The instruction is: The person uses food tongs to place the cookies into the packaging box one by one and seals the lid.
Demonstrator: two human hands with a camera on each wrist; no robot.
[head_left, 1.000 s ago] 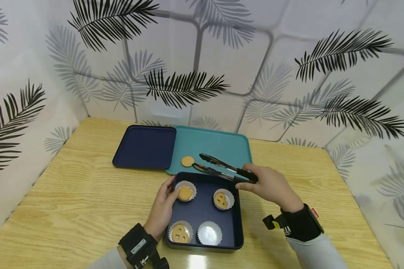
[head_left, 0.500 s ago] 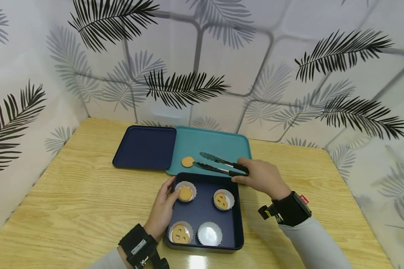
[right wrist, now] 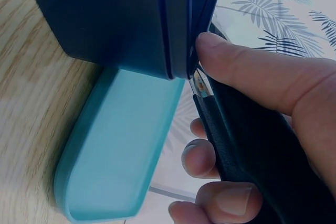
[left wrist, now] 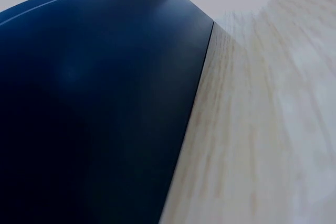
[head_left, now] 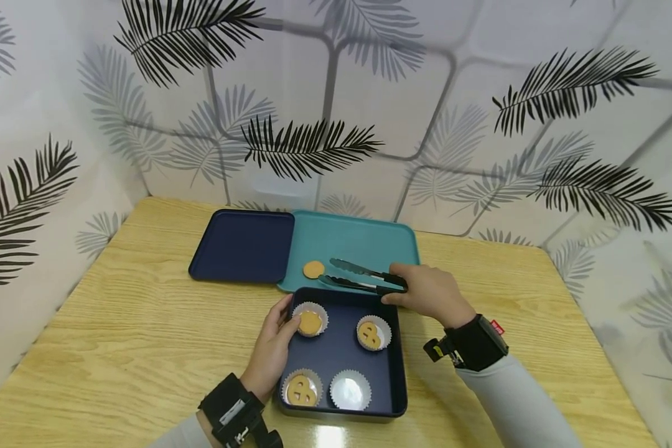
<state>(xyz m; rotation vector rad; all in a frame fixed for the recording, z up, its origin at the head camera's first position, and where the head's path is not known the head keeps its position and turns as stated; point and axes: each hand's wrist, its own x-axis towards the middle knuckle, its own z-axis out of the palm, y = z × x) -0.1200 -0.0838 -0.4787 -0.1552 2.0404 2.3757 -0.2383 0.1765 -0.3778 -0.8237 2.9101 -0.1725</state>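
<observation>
My right hand grips the tongs and my left the box, but a skewed bite could skid the cookie off the teal tray's near-left corner.

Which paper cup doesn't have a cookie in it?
The empty near-right paper cup in the navy box; every other cup holds a cookie.

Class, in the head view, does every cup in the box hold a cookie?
No: the near right cup in the box is empty, while the other three each hold a cookie.
</observation>
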